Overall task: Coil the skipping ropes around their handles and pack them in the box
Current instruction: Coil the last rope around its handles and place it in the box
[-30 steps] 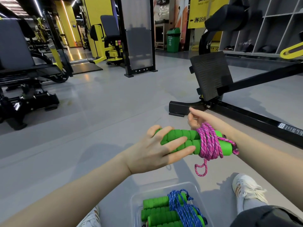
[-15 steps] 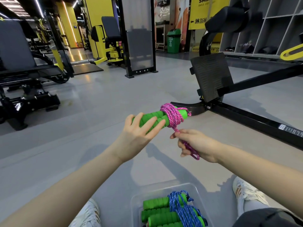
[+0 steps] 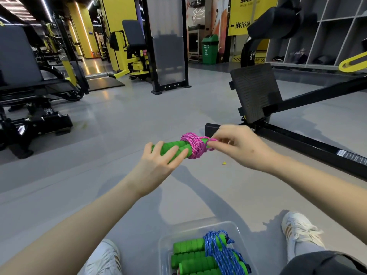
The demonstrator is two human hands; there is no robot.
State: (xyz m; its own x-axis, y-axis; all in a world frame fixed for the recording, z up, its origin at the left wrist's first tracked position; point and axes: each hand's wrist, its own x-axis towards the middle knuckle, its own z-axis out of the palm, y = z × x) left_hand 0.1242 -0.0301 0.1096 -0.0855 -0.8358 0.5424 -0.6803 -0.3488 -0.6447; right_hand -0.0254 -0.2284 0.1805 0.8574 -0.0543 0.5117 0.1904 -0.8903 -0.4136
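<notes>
You are at the end of the coiling step, I judge. Your left hand holds the two green handles side by side in the air in front of you; its fingers lie across them, rather spread, and the thumb is hidden behind. The pink rope is wound in many turns around the far end of the handles. Your right hand is just beside the coil, thumb and forefinger narrowed to a pinch on the short loose end of the rope, the other fingers loosely curled.

The next move calls for securing this end, probably by tucking it under a turn, while the left hand stays firm so the coil does not loosen; then the bundle goes down into the box. The box is clear plastic and stands on the floor between your feet; in it lies already a blue rope coiled on its own handles, and there seems to be room beside them, though the lower part of the box is cut off by the edge of the view.

The floor is smooth and grey, with a small yellow scrap on it. The room is a gym; a black machine frame with a footplate stands to the right, weight machines to the left, a green bin far behind.
</notes>
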